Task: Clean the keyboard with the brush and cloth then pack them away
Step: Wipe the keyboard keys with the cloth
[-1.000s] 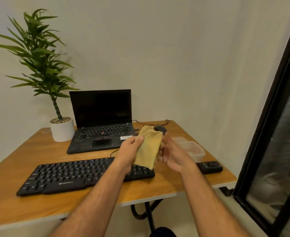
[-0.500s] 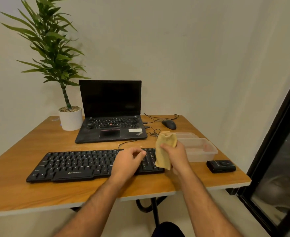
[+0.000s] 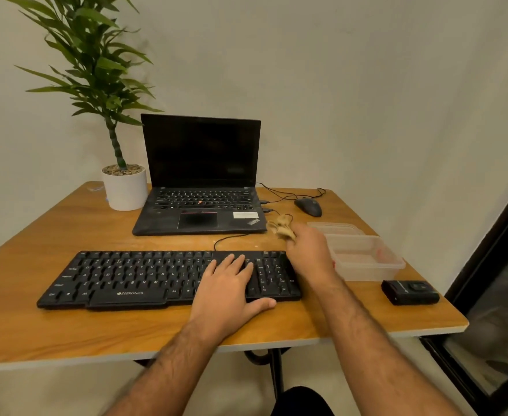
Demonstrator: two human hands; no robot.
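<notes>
While left hand [image 3: 228, 283] lies flat on keyboard [image 3: 144, 277], right hand [image 3: 308, 250] grip pinches cloth [image 3: 280, 226].

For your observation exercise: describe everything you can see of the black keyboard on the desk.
The keyboard is black, full-size, seemingly plastic, with white legends, a number pad at its right end and a ZEBRONICS mark on its front edge. It lies flat on the wooden desk before the laptop, its cable leaving the back edge. The left hand rests flat on its right part.

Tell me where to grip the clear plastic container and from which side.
Grip the clear plastic container by its long side rims from above; its open top faces up and its near edge is free. The right hand holding the cloth is beside it.
</notes>
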